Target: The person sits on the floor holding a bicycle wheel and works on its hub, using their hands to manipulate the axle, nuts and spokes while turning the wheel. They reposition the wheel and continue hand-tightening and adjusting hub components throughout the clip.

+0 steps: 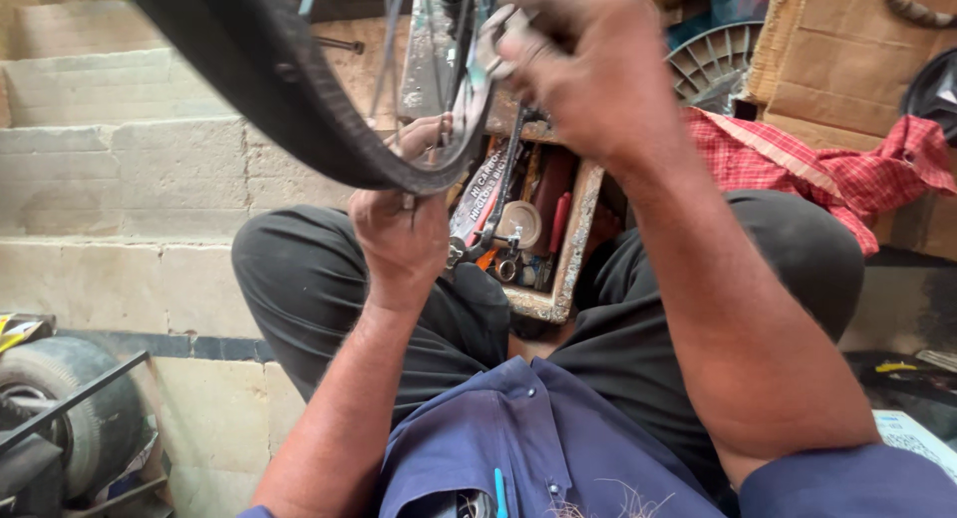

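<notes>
Concrete steps fill the left background; torn cardboard [837, 59] and a red checked cloth [797, 164] lie to the right, and a small grey tyre [70, 398] rests at lower left. Person seated, knees apart in dark trousers, blue shirt at the bottom edge.

Bicycle wheel [289, 89] is held up in front of the chest — black tyre arcing from upper left down to centre, thin spokes running up behind it.

Left hand [399, 234]: closed around the lowest part of the rim and tyre, fingers wrapped over the far side, steadying it.

Right hand [583, 64]: raised near the top of frame, fingers curled tight on something small and metallic at the spokes or hub. Cannot tell what it is; the back of the hand covers it.

Wooden tool tray [573, 249] sits between the knees, directly below the wheel, crowded with a red-handled tool, a round tin and small metal parts.

Judgement on technique: the work looks like an adjustment at the spokes. It would go best with the left grip kept firm so the rim does not swing, small turns from the right hand, and the wheel kept over the tray — any dropped part lands there.
</notes>
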`<control>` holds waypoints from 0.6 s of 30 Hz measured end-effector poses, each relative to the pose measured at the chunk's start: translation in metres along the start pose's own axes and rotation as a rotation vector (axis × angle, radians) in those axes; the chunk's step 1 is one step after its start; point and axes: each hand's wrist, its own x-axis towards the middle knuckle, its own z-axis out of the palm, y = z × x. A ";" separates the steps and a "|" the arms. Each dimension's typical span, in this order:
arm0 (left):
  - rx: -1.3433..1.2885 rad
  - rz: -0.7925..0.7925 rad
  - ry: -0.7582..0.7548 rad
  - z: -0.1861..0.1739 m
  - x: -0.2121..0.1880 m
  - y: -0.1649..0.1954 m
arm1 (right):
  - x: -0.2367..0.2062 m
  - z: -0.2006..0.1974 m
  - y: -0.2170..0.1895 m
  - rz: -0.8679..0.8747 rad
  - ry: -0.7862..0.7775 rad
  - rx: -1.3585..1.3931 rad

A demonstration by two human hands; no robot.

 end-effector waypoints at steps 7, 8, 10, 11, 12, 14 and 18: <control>0.122 0.133 0.030 -0.005 0.002 0.015 | 0.002 0.008 0.005 0.084 -0.310 0.119; 0.107 0.153 0.033 -0.005 0.002 0.016 | 0.002 0.006 0.003 0.118 -0.329 0.179; 0.131 0.108 0.048 -0.005 0.002 0.015 | 0.002 0.000 0.000 0.187 -0.362 0.297; 0.141 0.086 0.055 -0.005 0.002 0.015 | 0.002 -0.002 -0.002 0.206 -0.362 0.288; 0.159 0.059 0.059 -0.004 0.003 0.013 | 0.002 -0.003 -0.003 0.225 -0.361 0.279; 0.196 0.001 0.070 -0.003 0.003 0.010 | 0.002 -0.002 -0.005 0.224 -0.363 0.276; 0.152 0.033 0.089 -0.002 0.002 0.002 | 0.003 0.011 -0.005 0.112 -0.398 0.310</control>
